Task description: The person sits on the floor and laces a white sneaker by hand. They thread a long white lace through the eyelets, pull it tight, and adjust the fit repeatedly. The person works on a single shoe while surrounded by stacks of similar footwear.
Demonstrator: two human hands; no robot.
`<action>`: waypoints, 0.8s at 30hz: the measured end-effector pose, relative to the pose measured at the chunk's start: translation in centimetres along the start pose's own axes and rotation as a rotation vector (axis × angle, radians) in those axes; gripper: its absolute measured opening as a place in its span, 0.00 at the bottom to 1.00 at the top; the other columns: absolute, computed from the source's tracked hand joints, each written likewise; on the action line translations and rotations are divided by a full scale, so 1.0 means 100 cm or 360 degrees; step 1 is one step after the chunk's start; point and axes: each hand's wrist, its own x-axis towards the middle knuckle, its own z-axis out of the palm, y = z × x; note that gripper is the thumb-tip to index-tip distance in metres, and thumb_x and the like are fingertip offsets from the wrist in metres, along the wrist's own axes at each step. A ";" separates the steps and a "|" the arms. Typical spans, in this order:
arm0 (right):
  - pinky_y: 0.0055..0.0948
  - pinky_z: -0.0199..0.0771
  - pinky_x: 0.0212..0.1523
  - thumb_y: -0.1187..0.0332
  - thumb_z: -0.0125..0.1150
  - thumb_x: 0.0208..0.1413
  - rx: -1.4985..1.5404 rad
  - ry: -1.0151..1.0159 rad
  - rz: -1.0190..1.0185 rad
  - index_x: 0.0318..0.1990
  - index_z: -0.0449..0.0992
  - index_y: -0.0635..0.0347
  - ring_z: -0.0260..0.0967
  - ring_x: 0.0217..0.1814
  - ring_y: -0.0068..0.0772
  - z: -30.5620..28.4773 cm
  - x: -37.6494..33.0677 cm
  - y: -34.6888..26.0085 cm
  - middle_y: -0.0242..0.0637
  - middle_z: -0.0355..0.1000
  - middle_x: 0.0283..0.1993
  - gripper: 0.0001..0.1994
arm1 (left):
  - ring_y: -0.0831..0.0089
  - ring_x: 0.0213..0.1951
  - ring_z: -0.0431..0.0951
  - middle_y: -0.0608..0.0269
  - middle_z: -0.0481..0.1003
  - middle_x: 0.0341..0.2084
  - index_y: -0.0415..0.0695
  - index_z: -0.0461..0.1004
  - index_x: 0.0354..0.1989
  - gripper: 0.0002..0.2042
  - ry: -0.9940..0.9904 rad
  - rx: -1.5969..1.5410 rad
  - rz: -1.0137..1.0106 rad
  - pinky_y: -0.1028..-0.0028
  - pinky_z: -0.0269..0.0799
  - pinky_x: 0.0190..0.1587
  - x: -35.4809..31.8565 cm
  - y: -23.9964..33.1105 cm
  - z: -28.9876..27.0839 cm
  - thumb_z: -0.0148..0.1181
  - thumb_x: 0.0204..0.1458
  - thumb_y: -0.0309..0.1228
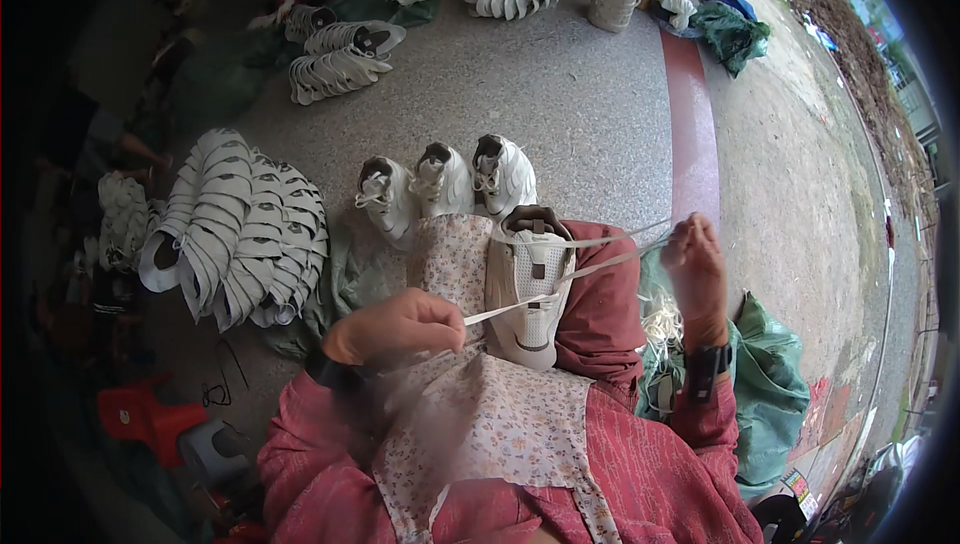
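At the far left, many white shoe uppers [230, 234] are nested in long curved rows on the floor, and I see no lace threaded in them. Below these rows there is a red plastic stool [150, 419].

Next comes the left hand [405, 326], with its thumb pressed on the curled fingers, and it pinches one part of a white lace [508, 310]. Beyond it, three white sneakers stand side by side on the floor: the left one [385, 204], the middle one [437, 179] and the right one [505, 179]. Laces are visible on them, so I judge that their lacing is further along.

The sneaker being worked on [530, 329] lies on the person's lap, against the floral apron [510, 424], with its toe toward the body. The lace crosses it near the opening, but most of its length is loose, and the lower part of the front shows no lace; so this shoe seems only partly laced, and tying is not yet done.

To the right, the right hand [695, 254] is raised, its fingertips closed together on the lace strands; because of blur, I cannot count them surely. Under it, a bunch of pale laces [660, 329] lies beside a green sack [770, 384].
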 end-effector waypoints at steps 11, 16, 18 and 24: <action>0.31 0.75 0.32 0.78 0.64 0.55 -0.2078 -0.0660 -0.0213 0.43 0.78 0.60 0.76 0.32 0.35 0.033 -0.023 0.060 0.39 0.72 0.39 0.09 | 0.76 0.30 0.71 0.64 0.75 0.30 0.39 0.72 0.52 0.12 0.0419 -0.1007 0.1461 0.73 0.67 0.37 -0.039 0.039 -0.080 0.54 0.64 0.30; 0.41 0.75 0.34 0.71 0.63 0.57 -0.2336 -0.0964 -0.0459 0.40 0.76 0.60 0.74 0.35 0.50 0.054 -0.025 0.092 0.40 0.68 0.38 0.06 | 0.74 0.38 0.71 0.65 0.76 0.38 0.40 0.71 0.57 0.14 0.0718 -0.1116 0.1639 0.70 0.67 0.48 -0.071 0.044 -0.114 0.54 0.64 0.28; 0.41 0.75 0.36 0.71 0.61 0.58 -0.2344 -0.1015 -0.0378 0.40 0.76 0.60 0.74 0.36 0.49 0.057 -0.024 0.095 0.41 0.69 0.40 0.05 | 0.71 0.44 0.74 0.63 0.78 0.46 0.39 0.69 0.59 0.17 0.0614 -0.1071 0.1759 0.67 0.68 0.51 -0.096 0.036 -0.133 0.52 0.62 0.23; 0.43 0.73 0.38 0.72 0.59 0.59 -0.2441 -0.1158 -0.0186 0.42 0.73 0.60 0.74 0.39 0.50 0.069 -0.020 0.092 0.41 0.67 0.41 0.05 | 0.66 0.68 0.64 0.56 0.63 0.68 0.36 0.55 0.70 0.31 0.0980 -0.1185 0.1944 0.63 0.63 0.64 -0.182 -0.034 -0.184 0.46 0.55 0.13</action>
